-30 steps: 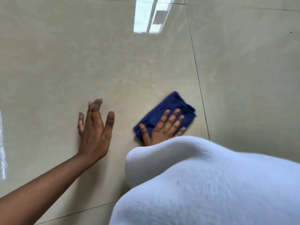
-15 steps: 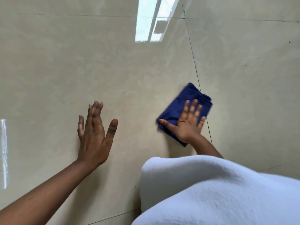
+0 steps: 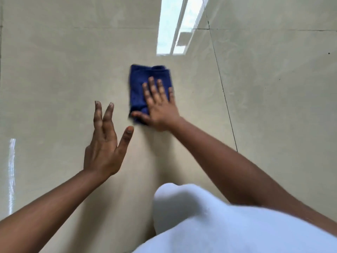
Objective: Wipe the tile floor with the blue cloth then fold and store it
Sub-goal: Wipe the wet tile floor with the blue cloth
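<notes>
Glossy, smooth tile floor (image 3: 63, 79); blue cloth (image 3: 138, 84) matt, perhaps terry; white fleecy fabric (image 3: 209, 225).

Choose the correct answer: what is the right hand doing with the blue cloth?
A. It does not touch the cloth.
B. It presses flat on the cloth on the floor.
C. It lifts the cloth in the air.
B: the right hand lies flat, fingers spread, on the blue cloth, which lies on the floor.

I see a glossy beige tile floor (image 3: 54, 70) with thin dark grout lines (image 3: 221, 84). A bright window reflection (image 3: 175, 30) shines near the top
</notes>
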